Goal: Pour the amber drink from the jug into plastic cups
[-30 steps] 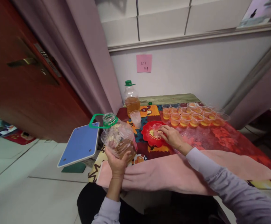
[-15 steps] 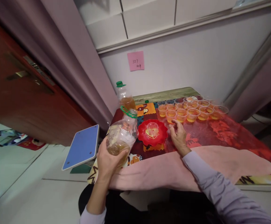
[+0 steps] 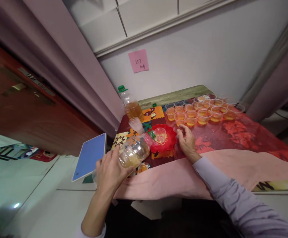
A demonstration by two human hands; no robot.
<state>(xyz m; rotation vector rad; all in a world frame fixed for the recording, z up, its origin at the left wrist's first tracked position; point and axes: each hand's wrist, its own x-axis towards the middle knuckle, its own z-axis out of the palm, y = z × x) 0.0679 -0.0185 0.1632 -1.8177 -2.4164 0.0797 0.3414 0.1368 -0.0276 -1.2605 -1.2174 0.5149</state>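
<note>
My left hand [image 3: 111, 170] is wrapped round the body of a clear plastic bottle [image 3: 134, 152] with yellowish liquid in it. The bottle is tipped to the right, its mouth over a red scalloped plate [image 3: 173, 144]. A green ring [image 3: 149, 131] hangs at its neck. A clear plastic cup [image 3: 161, 135] stands on the plate, partly behind the bottle's neck. Just right of the plate's rim is my right hand [image 3: 187, 142], holding nothing, with its thumb and forefinger slightly apart. Whether liquid is flowing I cannot tell.
Several clear cups of orange-yellow liquid [image 3: 204, 116] stand in rows at the back right. A second bottle with a green cap [image 3: 133, 107] is at the back left, and clear cups [image 3: 135, 124] lie before it. Pink cloth [image 3: 163, 180] covers the front edge.
The bottle in my left hand has gone from nearly upright to tipped rightward, its neck now at the plate. My right hand stays beside the plate, its fingers drawn in slightly. The view has shifted a little.
</note>
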